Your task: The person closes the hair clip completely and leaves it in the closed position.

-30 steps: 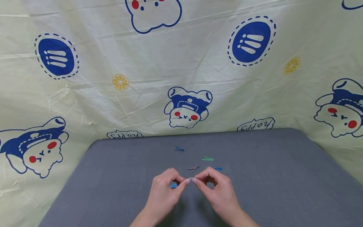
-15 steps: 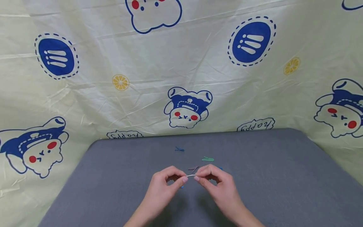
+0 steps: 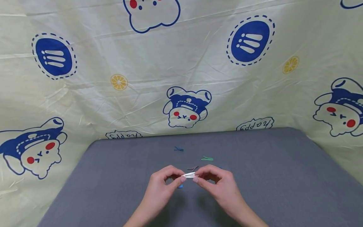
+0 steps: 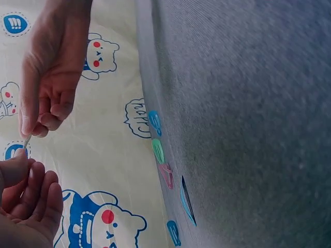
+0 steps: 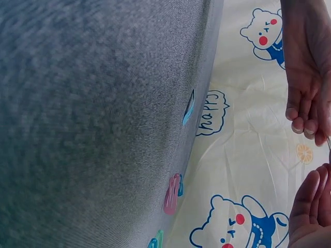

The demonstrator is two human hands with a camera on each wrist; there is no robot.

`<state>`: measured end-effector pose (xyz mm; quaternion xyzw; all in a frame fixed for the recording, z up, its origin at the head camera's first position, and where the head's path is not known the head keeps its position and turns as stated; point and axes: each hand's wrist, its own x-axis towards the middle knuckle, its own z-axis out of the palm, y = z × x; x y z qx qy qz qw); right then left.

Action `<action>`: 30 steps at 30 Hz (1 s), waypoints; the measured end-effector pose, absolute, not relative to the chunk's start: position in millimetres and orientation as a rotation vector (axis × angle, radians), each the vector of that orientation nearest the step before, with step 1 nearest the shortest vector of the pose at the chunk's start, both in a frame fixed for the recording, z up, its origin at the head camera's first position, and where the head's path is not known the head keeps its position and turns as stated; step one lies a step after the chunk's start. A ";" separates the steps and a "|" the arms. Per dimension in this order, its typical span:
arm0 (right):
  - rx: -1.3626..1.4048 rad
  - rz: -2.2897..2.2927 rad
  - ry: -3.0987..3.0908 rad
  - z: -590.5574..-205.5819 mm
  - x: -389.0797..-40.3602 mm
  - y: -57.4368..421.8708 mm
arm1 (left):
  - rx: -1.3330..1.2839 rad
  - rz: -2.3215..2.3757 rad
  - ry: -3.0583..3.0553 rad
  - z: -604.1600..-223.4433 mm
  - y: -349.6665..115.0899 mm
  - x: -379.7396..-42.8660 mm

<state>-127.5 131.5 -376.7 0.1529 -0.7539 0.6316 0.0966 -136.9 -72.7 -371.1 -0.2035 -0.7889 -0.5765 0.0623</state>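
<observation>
A white snap hair clip (image 3: pixel 189 175) is held level above the table between both hands in the head view. My left hand (image 3: pixel 163 186) pinches its left end between thumb and forefinger. At the opposite end, the thumb and forefinger of my right hand (image 3: pixel 219 184) pinch it. The clip's middle shows between the fingertips; both ends are covered. Only a thin edge of it shows in the left wrist view. Below the left thumb, a blue hair clip (image 3: pixel 180 186) lies partly hidden. Just behind the hands is a pink hair clip (image 3: pixel 193 169).
Farther back on the grey table (image 3: pixel 127 176) lie a green hair clip (image 3: pixel 207 158) and a dark blue hair clip (image 3: pixel 178 149). Another blue one (image 3: pixel 220 167) is mostly hidden behind the right hand. A printed cloth (image 3: pixel 147 69) hangs behind the table.
The hands have risen slightly and moved a little apart. The white hair clip has tilted from a thin edge to show its flat face. The clips on the table have stayed put.
</observation>
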 end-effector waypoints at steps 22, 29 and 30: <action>0.694 1.438 -2.331 -380.5 -132.4 137.1 | -0.862 -1.344 -2.323 -380.5 -75.8 -142.8; 0.695 1.407 -2.389 -382.2 -133.9 139.1 | -0.834 -1.349 -2.378 -381.8 -76.2 -145.6; 0.695 1.405 -2.401 -382.4 -133.9 139.4 | -0.826 -1.357 -2.388 -381.9 -76.3 -146.0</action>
